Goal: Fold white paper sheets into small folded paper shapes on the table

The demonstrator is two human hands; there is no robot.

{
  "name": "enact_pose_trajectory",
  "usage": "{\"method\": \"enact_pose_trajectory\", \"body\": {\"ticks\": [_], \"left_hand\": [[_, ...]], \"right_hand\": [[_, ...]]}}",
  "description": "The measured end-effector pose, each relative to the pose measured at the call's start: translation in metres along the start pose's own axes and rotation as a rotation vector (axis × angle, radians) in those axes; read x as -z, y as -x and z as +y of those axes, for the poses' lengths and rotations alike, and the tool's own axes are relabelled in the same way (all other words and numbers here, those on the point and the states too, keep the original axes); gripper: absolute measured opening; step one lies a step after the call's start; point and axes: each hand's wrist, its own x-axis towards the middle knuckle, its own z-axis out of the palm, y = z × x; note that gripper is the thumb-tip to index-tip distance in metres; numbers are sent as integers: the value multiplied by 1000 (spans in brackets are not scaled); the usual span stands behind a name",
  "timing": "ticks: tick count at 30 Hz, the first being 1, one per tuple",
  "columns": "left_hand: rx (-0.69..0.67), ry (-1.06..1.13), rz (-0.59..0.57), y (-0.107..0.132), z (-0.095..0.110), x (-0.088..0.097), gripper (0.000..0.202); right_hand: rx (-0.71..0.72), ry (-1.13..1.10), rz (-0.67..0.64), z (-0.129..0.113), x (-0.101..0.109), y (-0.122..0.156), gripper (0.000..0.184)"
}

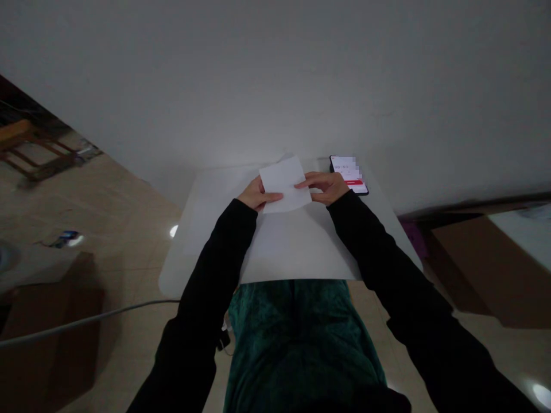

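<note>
Pinching paper (282, 175), left hand (255, 195) and right hand (330, 187) held it over the tabletop (310, 255); phone (349, 170) lay just beside the right.

From afar, I am seeing the paper (284, 174) between the left hand (258, 195) and the right hand (328, 187), over the table (301, 258). The phone (350, 172) is lying on the table, just beyond the right hand. Behind the table, the wall (275, 74) is standing. A stool (19, 133) is standing far left, a box (495, 269) at right.
</note>
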Motion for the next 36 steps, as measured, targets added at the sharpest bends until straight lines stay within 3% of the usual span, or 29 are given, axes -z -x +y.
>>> {"method": "enact_pose_trajectory", "body": {"ticks": [3, 5, 7, 12, 17, 20, 25, 31, 36], "left_hand": [[57, -31, -2, -1, -5, 4, 75], [138, -74, -63, -2, -10, 6, 69], [157, -121, -107, -4, -13, 7, 67], [-113, -155, 138, -7, -6, 1, 71], [-345, -272, 218, -5, 1, -10, 36], [-380, -358, 193, 0, 2, -18, 24], [-432, -419, 194, 8, 5, -32, 28], [-479, -392, 420, 8, 3, -45, 34], [-422, -343, 427, 9, -1, -54, 34]], "right_hand": [[-34, -16, 39, 0, -2, 0, 17], [-39, -9, 133, -1, -5, 0, 11], [-70, -8, 233, -2, -8, -1, 18], [-165, 35, 291, -4, -10, -1, 29], [-156, 67, 313, -1, -11, -2, 27], [-133, 71, 390, -2, -13, -3, 21], [-36, 114, 540, -13, -14, -6, 14], [5, 146, 498, -15, -15, -6, 16], [54, 192, 529, -15, -17, -6, 17]]}}
